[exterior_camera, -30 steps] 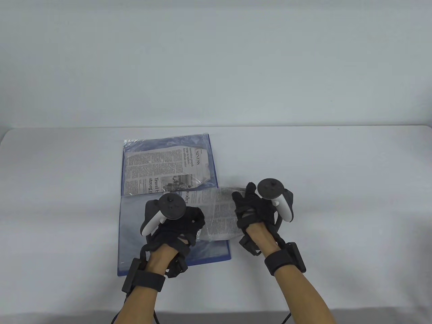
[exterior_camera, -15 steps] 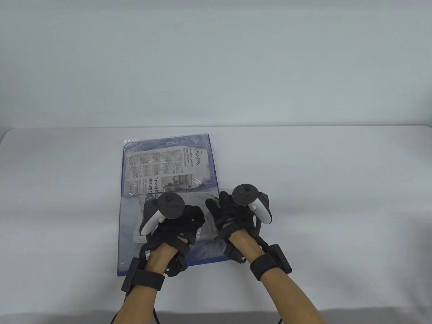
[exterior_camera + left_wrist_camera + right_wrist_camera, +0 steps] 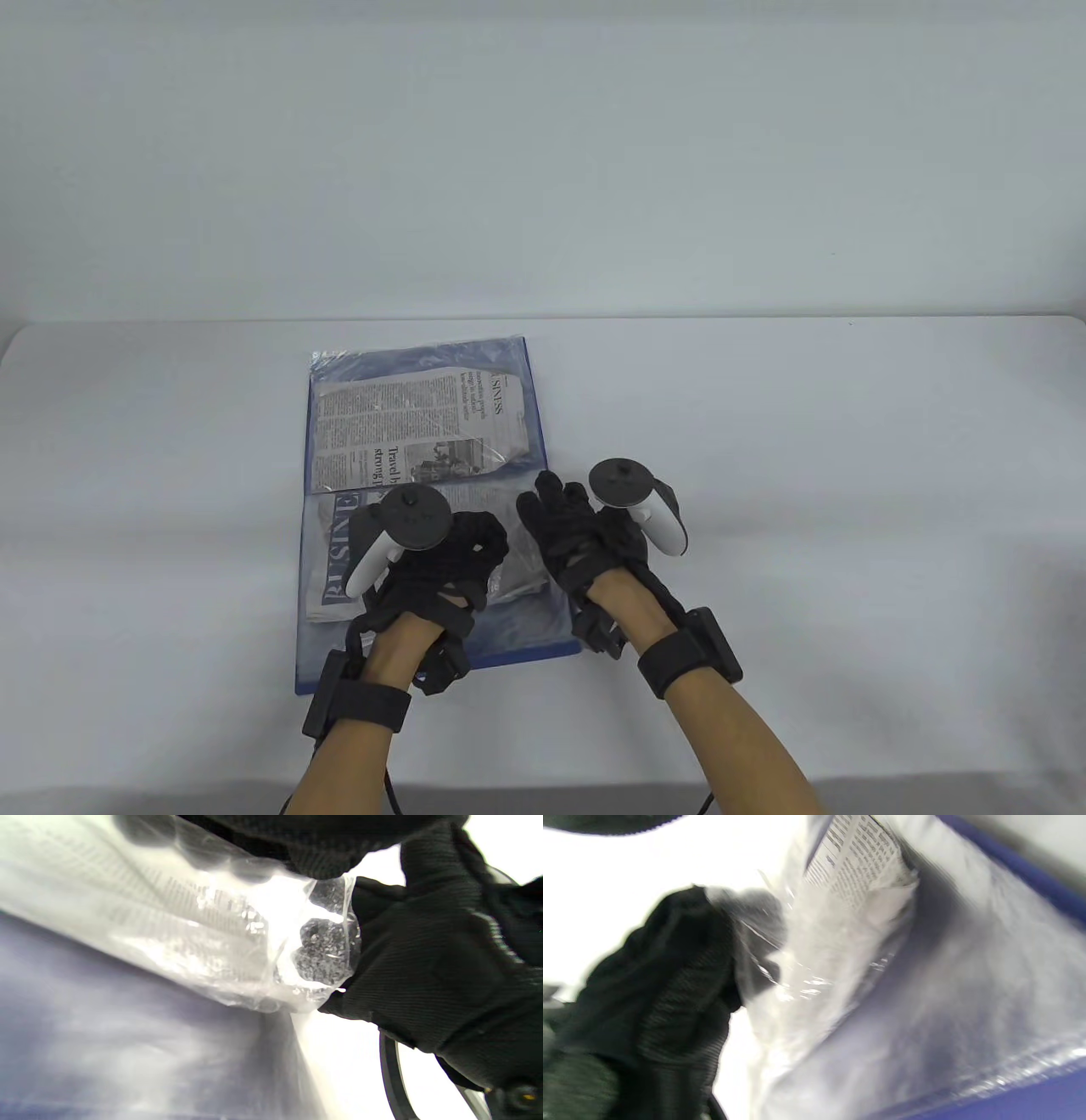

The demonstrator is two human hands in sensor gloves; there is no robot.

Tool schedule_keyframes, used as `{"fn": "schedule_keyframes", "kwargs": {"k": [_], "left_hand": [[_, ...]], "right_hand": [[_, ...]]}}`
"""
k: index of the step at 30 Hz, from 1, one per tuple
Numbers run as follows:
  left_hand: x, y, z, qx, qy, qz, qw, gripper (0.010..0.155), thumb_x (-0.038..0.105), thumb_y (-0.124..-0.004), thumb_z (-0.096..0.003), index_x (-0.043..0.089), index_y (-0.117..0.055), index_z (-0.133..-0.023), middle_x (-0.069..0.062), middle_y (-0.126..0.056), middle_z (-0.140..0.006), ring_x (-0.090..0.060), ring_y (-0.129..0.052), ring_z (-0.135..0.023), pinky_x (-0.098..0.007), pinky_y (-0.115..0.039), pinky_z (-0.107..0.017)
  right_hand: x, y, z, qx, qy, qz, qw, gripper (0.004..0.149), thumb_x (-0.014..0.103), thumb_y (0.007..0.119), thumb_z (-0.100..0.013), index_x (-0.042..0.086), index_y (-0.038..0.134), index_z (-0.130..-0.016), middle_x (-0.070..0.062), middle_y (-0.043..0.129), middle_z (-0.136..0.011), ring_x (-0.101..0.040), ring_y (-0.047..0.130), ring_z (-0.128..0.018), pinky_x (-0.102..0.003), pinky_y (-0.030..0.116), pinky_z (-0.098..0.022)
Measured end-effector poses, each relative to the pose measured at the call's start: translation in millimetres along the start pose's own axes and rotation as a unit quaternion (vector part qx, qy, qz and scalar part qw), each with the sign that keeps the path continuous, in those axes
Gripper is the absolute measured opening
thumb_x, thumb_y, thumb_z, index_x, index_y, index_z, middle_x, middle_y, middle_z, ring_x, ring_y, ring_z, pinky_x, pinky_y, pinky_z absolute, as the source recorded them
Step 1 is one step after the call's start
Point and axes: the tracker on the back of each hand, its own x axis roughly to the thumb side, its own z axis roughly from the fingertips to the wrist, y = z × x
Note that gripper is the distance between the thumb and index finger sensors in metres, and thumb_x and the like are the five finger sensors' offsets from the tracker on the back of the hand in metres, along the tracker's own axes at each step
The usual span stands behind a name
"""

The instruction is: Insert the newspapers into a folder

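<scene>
A blue folder [image 3: 530, 643] lies open on the table. Its far page holds a newspaper [image 3: 416, 416] in a clear sleeve. A second newspaper [image 3: 335, 552] lies inside the near page's clear sleeve [image 3: 254, 955], its headline at the sleeve's left end. My left hand [image 3: 471, 552] grips the sleeve's top sheet near its open right edge and lifts it. My right hand [image 3: 556, 522] lies with fingers stretched at the sleeve's mouth; in the left wrist view its fingertips [image 3: 326, 942] show through the plastic. The newspaper's right end [image 3: 857, 861] is under both hands.
The white table [image 3: 848, 475] stretches wide to the right of the folder and behind it. The folder's near edge lies close to the table's front. A plain pale wall stands behind the table.
The second newspaper has slid left into the near sleeve; its headline now shows at the left end. My right hand moved left with it to the sleeve's mouth. The left hand barely moved.
</scene>
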Motion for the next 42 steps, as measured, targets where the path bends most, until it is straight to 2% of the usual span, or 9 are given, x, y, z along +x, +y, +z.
{"fn": "schedule_keyframes", "kwargs": {"k": [3, 10, 16, 20, 23, 26, 30, 35, 42], "left_hand": [[-3.5, 3.7, 1.0, 0.009, 0.003, 0.021, 1.0, 0.043, 0.041, -0.067, -0.0618, 0.026, -0.059, -0.102, 0.0, -0.055, -0.118, -0.035, -0.053, -0.115, -0.058, -0.048, -0.088], [-1.7, 13.0, 5.5, 0.033, -0.009, 0.042, 0.999, 0.044, 0.041, -0.067, -0.0619, 0.026, -0.059, -0.102, 0.001, -0.055, -0.118, -0.035, -0.053, -0.115, -0.057, -0.049, -0.088], [-3.9, 15.4, 6.9, 0.039, -0.013, 0.056, 0.998, 0.044, 0.042, -0.067, -0.062, 0.026, -0.059, -0.102, 0.001, -0.055, -0.118, -0.036, -0.053, -0.115, -0.057, -0.049, -0.088], [-2.2, 18.8, 10.5, 0.06, -0.015, 0.067, 0.996, 0.044, 0.041, -0.065, -0.0629, 0.026, -0.056, -0.103, 0.0, -0.053, -0.119, -0.036, -0.051, -0.115, -0.058, -0.047, -0.088], [18.4, 21.6, 22.4, 0.124, -0.055, 0.026, 0.99, 0.054, 0.043, -0.061, -0.0636, 0.025, -0.043, -0.112, -0.004, -0.042, -0.122, -0.038, -0.037, -0.118, -0.061, -0.039, -0.088], [50.4, 21.8, 39.0, 0.198, -0.092, -0.076, 0.973, 0.059, 0.045, -0.06, -0.0633, 0.028, -0.036, -0.114, -0.001, -0.035, -0.124, -0.036, -0.031, -0.119, -0.061, -0.034, -0.09], [73.9, 19.9, 56.5, 0.26, -0.14, -0.121, 0.948, 0.06, 0.046, -0.06, -0.0634, 0.031, -0.032, -0.115, -0.001, -0.031, -0.125, -0.035, -0.025, -0.12, -0.062, -0.028, -0.09], [69.3, 28.4, 59.8, 0.268, -0.13, -0.1, 0.949, 0.059, 0.047, -0.059, -0.0635, 0.031, -0.034, -0.115, 0.0, -0.031, -0.125, -0.035, -0.024, -0.12, -0.062, -0.028, -0.091], [27.6, 37.0, 40.9, 0.213, -0.047, 0.001, 0.976, 0.054, 0.047, -0.058, -0.0635, 0.03, -0.042, -0.112, -0.002, -0.033, -0.125, -0.036, -0.025, -0.12, -0.062, -0.028, -0.09]], "right_hand": [[4.5, -11.9, 9.7, 0.039, 0.002, 0.023, 0.999, 0.099, 0.067, 0.062, -0.053, 0.001, 0.011, -0.106, -0.026, -0.015, -0.098, -0.057, 0.0, -0.094, -0.076, 0.005, -0.053], [8.7, 2.8, 16.6, 0.114, 0.007, 0.186, 0.976, 0.077, 0.049, 0.079, -0.059, 0.009, 0.033, -0.105, -0.026, -0.012, -0.1, -0.056, 0.005, -0.096, -0.079, 0.01, -0.056], [24.6, 9.9, 5.5, 0.022, -0.012, 0.302, 0.953, 0.038, 0.027, 0.08, -0.058, 0.012, 0.067, -0.091, -0.025, 0.019, -0.108, -0.051, 0.04, -0.1, -0.076, 0.032, -0.064], [30.5, 5.6, 8.9, -0.018, -0.035, 0.259, 0.965, 0.037, 0.025, 0.077, -0.058, 0.009, 0.066, -0.09, -0.025, 0.034, -0.107, -0.046, 0.058, -0.095, -0.07, 0.045, -0.065], [38.5, -5.5, 13.0, -0.063, -0.043, 0.2, 0.977, 0.038, 0.024, 0.075, -0.058, 0.007, 0.063, -0.09, -0.022, 0.047, -0.102, -0.037, 0.074, -0.085, -0.061, 0.058, -0.063], [47.2, -17.3, 13.9, -0.106, -0.048, 0.119, 0.986, 0.038, 0.024, 0.074, -0.059, 0.006, 0.062, -0.09, -0.021, 0.052, -0.099, -0.033, 0.08, -0.08, -0.057, 0.063, -0.061], [61.3, -36.8, 4.8, -0.15, -0.03, 0.008, 0.988, 0.038, 0.024, 0.073, -0.06, 0.005, 0.061, -0.09, -0.021, 0.052, -0.098, -0.03, 0.081, -0.077, -0.054, 0.064, -0.061], [70.3, -65.2, -21.5, -0.195, 0.001, -0.095, 0.976, 0.038, 0.025, 0.072, -0.06, 0.006, 0.059, -0.091, -0.021, 0.05, -0.099, -0.028, 0.079, -0.078, -0.053, 0.062, -0.061], [66.9, -79.8, -69.1, -0.205, 0.041, -0.147, 0.967, 0.038, 0.028, 0.072, -0.061, 0.008, 0.059, -0.092, -0.019, 0.049, -0.1, -0.027, 0.078, -0.08, -0.053, 0.061, -0.063]]}}
